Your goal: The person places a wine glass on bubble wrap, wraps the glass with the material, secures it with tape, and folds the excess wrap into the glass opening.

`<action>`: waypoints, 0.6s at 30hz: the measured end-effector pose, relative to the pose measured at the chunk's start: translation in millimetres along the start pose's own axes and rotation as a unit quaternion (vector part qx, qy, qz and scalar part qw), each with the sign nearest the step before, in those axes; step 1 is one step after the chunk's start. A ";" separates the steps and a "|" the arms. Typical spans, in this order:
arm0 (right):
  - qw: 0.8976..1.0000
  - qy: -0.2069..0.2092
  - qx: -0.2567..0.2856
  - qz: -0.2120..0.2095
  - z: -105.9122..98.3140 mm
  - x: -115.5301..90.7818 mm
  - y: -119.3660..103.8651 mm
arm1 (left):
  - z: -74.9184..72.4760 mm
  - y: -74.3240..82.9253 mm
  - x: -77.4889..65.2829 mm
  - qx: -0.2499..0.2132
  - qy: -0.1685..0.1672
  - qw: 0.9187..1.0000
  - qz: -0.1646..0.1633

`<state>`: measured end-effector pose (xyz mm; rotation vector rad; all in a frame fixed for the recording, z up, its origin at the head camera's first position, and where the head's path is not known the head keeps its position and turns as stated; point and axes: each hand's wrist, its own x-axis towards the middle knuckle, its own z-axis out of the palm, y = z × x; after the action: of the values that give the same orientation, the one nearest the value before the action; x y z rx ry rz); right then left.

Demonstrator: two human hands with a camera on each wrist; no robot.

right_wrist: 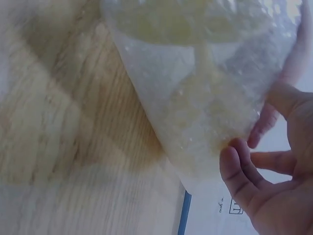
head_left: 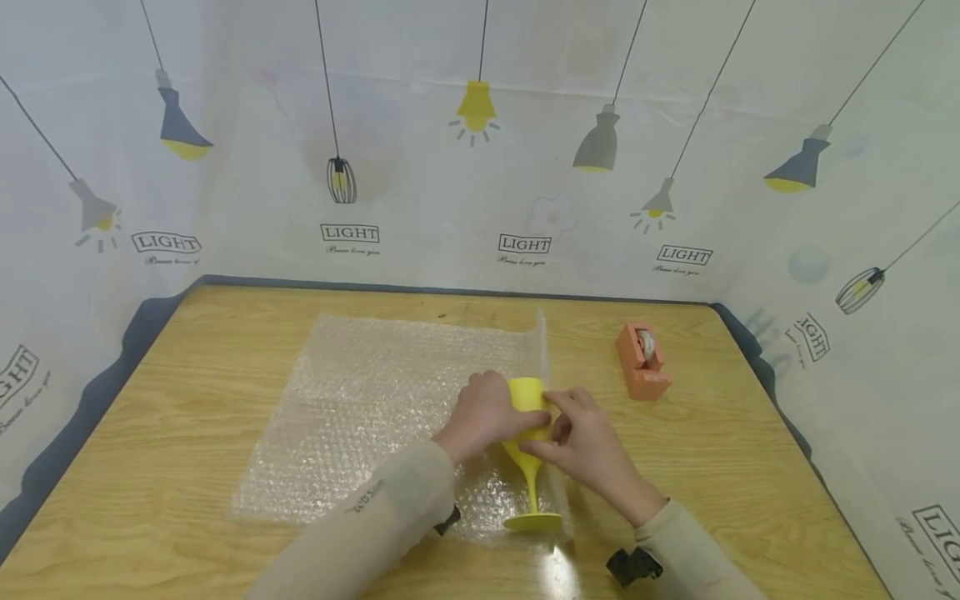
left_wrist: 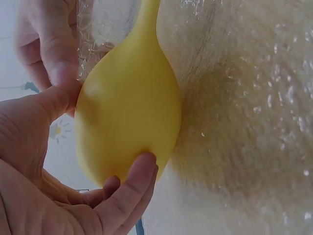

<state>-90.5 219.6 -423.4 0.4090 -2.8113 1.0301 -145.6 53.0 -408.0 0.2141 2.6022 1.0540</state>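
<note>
Yellow goblet [head_left: 527, 454] lies on its side, as far as I can tell, in the lower middle of the head frame, just right of center: rim toward the top, foot toward the bottom. It's on the right-hand strip of the bubble wrap [head_left: 360, 408], which is spread over the middle of the counter [head_left: 172, 408].

Left hand [head_left: 487, 408]: thumb and fingers [left_wrist: 134, 186] clamped around the bowl. Right hand [head_left: 596, 454]: on the right side of the bowl, fingers [right_wrist: 232, 169] closed on the wrap's edge. That edge is raised beside the goblet; right wrist view sees the goblet through it. Can't tell whether the right fingers also press the bowl.

Risks, my read:
- Round, smooth bowl could roll if the left grip slackens, pulling the raised edge out of line.
- Wrap looks springy; if the right fingers let go before the edge is held down, it likely pops back.
- Foot is wider than the stem and sits near the wrap's lower edge, so coverage there could come up short or skewed.
- Too hard a squeeze might flex the bowl if it's thin plastic; material unconfirmed.
- Tape dispenser [head_left: 641, 367] is right of the wrap, apart from both hands. Reaching for it would cost one hold.
</note>
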 end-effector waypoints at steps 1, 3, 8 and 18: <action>1.000 -0.007 0.004 -0.004 -2.2 -0.1 0.6 | -0.7 -0.9 0.3 -0.003 -0.006 1.000 -0.001; 1.000 -0.017 0.008 -0.016 -6.4 -0.1 2.2 | -2.2 -2.4 0.8 -0.009 -0.017 1.000 -0.003; 0.999 -0.025 0.015 -0.038 -10.9 0.0 7.4 | -5.2 -6.3 1.1 -0.009 -0.024 1.000 -0.012; 0.996 -0.023 0.084 -0.032 -9.7 0.9 16.7 | -7.8 -22.8 -1.0 -0.055 -0.023 0.998 -0.030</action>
<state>-96.0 238.0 -426.1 0.5431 -2.7409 1.2651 -147.8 31.3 -418.4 0.1312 2.4859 1.1523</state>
